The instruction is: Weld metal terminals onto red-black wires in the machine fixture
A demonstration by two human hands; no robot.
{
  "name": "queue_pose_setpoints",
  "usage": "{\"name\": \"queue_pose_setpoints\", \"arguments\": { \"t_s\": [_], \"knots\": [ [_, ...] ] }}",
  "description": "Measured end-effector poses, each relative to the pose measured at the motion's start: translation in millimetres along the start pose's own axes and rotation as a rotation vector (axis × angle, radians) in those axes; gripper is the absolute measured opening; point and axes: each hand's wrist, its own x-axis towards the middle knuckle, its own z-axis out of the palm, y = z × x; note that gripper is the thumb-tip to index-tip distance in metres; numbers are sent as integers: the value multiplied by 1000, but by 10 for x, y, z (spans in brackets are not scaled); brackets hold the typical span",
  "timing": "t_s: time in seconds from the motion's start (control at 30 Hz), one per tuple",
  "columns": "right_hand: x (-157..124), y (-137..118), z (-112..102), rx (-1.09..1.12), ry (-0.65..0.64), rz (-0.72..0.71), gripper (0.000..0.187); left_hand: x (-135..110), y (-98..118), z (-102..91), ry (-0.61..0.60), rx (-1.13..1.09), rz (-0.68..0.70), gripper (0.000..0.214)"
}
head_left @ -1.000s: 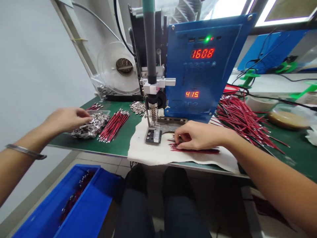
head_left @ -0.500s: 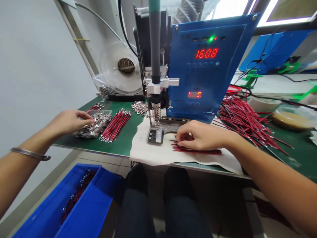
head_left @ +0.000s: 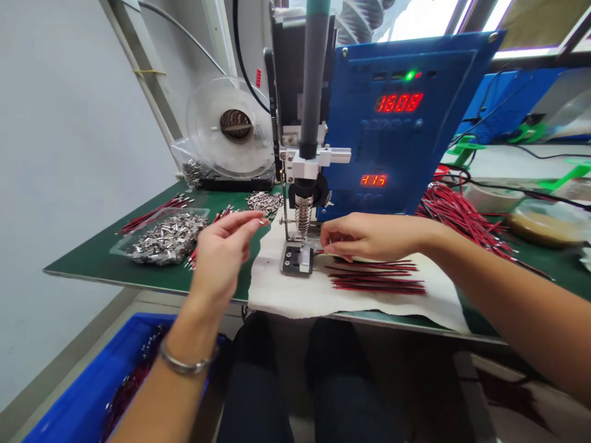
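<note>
My left hand point(head_left: 225, 249) hovers left of the machine's small metal fixture point(head_left: 298, 259), thumb and forefinger pinched on a small silver terminal point(head_left: 262, 216). My right hand point(head_left: 364, 236) is just right of the fixture, fingers pinched on a thin red wire whose end points toward the fixture. Below it, several red wires point(head_left: 378, 278) lie on the white cloth point(head_left: 300, 292). The spring-loaded head point(head_left: 303, 212) of the blue machine point(head_left: 397, 123) hangs over the fixture. A clear tray of silver terminals point(head_left: 161, 237) sits on the green bench to the left.
A big heap of red wires point(head_left: 462, 215) lies right of the machine. A clear reel point(head_left: 233, 126) stands behind the tray, with loose terminals point(head_left: 261, 200) near it. A blue bin point(head_left: 92, 394) holding finished wires sits on the floor at lower left. My knees are under the bench.
My left hand has left the terminal tray and come right toward the fixture with a terminal. My right hand has lifted a wire off the pile toward the fixture. The view shifted closer.
</note>
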Motion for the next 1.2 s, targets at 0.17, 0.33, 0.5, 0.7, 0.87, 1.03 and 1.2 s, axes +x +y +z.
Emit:
{"name": "queue_pose_setpoints", "arguments": {
  "t_s": [0.17, 0.33, 0.5, 0.7, 0.87, 1.03, 1.2],
  "knots": [
    [74, 87, 173, 200, 145, -28, 26, -37, -184, 265, -69, -201, -132, 22],
    [88, 45, 365, 298, 336, -46, 24, -79, -293, 346, -58, -225, -117, 20],
    [89, 44, 439, 227, 505, -172, 18, -112, -381, 295, -77, -133, -89, 23],
    [108, 43, 481, 85, 500, -209, 19, -100, -394, 256, -144, -93, -94, 17],
    [128, 5, 509, 199, 563, -114, 15, -110, -417, 221, -219, -62, -128, 15],
    [114, -17, 487, 143, 592, -62, 15, -131, -424, 205, -260, 14, -120, 14],
    [114, -30, 491, 101, 604, -70, 18, -129, -429, 214, -253, 9, -111, 17]
  ]
}}
